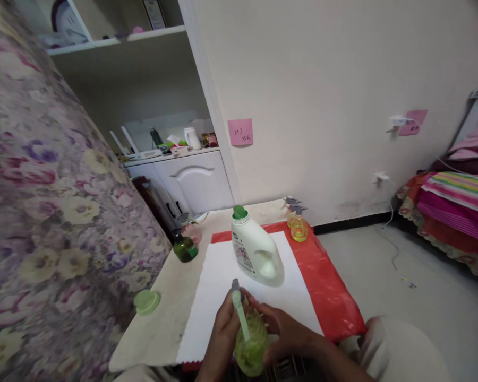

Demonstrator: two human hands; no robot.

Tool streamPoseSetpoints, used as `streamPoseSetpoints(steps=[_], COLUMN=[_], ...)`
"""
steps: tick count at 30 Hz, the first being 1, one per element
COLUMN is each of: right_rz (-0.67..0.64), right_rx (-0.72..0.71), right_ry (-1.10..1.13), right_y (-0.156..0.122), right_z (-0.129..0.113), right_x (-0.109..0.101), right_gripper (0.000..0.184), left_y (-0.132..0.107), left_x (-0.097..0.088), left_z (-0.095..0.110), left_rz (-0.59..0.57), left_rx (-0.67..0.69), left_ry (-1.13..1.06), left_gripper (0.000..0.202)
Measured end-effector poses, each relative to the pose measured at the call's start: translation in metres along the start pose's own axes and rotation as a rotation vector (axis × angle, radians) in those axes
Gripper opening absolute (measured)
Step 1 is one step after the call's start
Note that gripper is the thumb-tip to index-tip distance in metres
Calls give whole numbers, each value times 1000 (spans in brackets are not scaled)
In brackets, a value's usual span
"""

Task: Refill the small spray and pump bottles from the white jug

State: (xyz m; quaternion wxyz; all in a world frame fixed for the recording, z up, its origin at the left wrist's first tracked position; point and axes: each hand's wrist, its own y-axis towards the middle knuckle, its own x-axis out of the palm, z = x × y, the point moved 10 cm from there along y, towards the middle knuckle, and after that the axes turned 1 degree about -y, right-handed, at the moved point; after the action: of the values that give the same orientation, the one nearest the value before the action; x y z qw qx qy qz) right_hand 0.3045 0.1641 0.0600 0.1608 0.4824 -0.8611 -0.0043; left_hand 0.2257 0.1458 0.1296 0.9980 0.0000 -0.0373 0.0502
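A clear, greenish spray bottle (252,353) with a pale green trigger and grey nozzle is held close to my body, at the near edge of the table. My left hand (225,321) is closed round its neck from the left. From the right, my right hand (282,329) grips the bottle's side, fingers curled towards the neck. Just beyond stands a large pale green detergent jug (258,252), upright and without its cap, its green spout showing at the mouth. The round light green cap (146,302) lies at the table's left edge.
White paper (211,276) covers a red plastic sheet (326,286) on the table (159,329). Spray bottles with yellow liquid (298,229) stand at the back right. A dark green bottle (185,248) and a pinkish one (191,232) stand back left. A floral curtain (63,223) hangs left.
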Motion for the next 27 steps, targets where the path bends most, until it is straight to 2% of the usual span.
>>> streamPoseSetpoints(steps=[3, 6, 8, 11, 14, 17, 19, 22, 24, 27], right_rz=[-98, -126, -84, 12, 102, 225, 376, 700, 892, 1080], right_rx=[-6, -22, -41, -62, -118, -204, -249, -267, -223, -179], right_ry=[-10, -69, -131, -164, -163, -184, -240, -345, -410, -461], right_y=[-8, -16, -20, -24, -30, -40, -49, -64, -69, -67], right_z=[-20, -38, -46, -54, -66, -88, -103, -118, -117, -105], right_x=[7, 10, 5, -9, -31, -64, -96, -155, -193, -239], right_gripper=[111, 93, 87, 87, 88, 81, 80, 77, 73, 69], left_y=[0, 1, 3, 9, 14, 22, 28, 34, 37, 38], left_x=[20, 40, 46, 40, 23, -11, -39, -78, -95, -108], left_z=[0, 1, 4, 9, 8, -9, -29, -59, -73, -86], left_rz=[-111, -203, -190, -86, -12, 78, 143, 220, 267, 341], left_rx=[-47, -73, -45, 60, 149, 154, 103, 44, 43, 48], left_ry=[-62, -107, -102, -56, -3, 101, 200, 361, 421, 516], left_gripper=[33, 37, 43, 60, 65, 49, 43, 46, 49, 52])
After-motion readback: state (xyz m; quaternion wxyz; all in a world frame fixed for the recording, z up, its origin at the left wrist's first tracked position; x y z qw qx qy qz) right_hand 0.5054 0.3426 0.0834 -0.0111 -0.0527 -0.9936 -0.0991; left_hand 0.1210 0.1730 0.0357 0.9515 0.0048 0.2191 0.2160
